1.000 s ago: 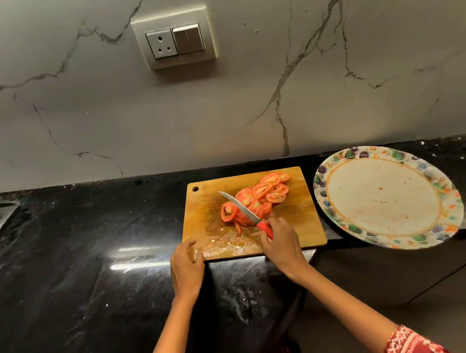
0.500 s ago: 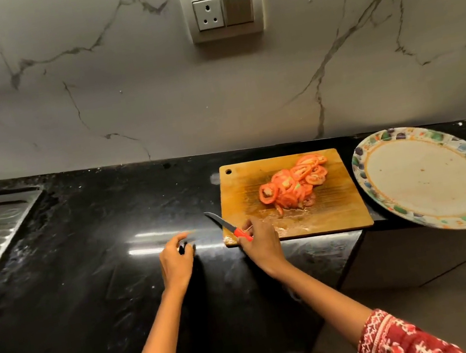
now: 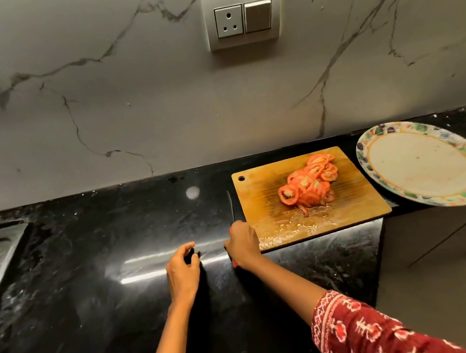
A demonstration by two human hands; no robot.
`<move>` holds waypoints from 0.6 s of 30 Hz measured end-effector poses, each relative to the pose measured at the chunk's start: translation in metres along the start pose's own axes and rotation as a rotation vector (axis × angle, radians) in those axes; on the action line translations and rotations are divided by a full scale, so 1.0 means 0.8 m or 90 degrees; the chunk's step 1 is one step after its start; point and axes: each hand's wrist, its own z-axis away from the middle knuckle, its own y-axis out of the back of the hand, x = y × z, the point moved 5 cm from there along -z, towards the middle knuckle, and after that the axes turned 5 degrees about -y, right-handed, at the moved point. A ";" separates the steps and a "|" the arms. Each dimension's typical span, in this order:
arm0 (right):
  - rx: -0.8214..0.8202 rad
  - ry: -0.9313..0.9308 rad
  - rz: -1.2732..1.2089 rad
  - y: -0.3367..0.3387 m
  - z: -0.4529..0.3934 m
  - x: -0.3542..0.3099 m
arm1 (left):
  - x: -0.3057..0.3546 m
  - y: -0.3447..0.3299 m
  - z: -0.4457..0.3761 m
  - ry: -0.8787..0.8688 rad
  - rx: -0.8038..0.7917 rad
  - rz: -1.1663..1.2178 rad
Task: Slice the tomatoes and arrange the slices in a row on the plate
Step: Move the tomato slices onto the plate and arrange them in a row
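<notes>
red tomato slices [image 3: 308,183] lie heaped on the wooden cutting board [image 3: 350,206] near the bench's [image 3: 76,295] front right corner. the plate [image 3: 421,165] sits just right of the board, overhanging the bench's right edge. the right hand [image 3: 242,244] grasps the knife [image 3: 230,204] by its red handle, blade on the bench beside the board's left edge. the left hand [image 3: 183,269] hovers loosely curled, grip holding nothing.

Both forearms are bare; above the right hand [image 3: 243,244], a red sleeve [image 3: 372,334] with white woven-style patterning covers the upper arm.
</notes>
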 end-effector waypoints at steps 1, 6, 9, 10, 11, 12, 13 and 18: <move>0.007 -0.008 0.001 0.000 -0.005 -0.003 | 0.001 -0.002 -0.003 -0.009 -0.003 0.003; 0.027 -0.011 0.024 0.010 -0.025 -0.015 | 0.000 -0.014 -0.022 -0.017 0.013 0.043; 0.042 -0.004 0.045 0.014 -0.040 -0.007 | -0.006 -0.013 -0.021 0.007 0.099 0.121; 0.038 -0.003 0.056 0.016 -0.045 -0.007 | -0.009 -0.013 -0.024 0.018 0.114 0.144; 0.043 0.003 0.065 0.020 -0.049 -0.009 | -0.009 -0.013 -0.028 0.023 0.121 0.162; 0.049 0.006 0.072 0.023 -0.054 -0.010 | -0.007 -0.014 -0.034 0.023 0.119 0.171; 0.057 0.009 0.073 0.024 -0.059 -0.012 | -0.005 -0.015 -0.039 0.019 0.113 0.173; 0.055 0.010 0.069 0.009 -0.048 -0.005 | -0.022 -0.015 -0.038 0.054 0.111 0.161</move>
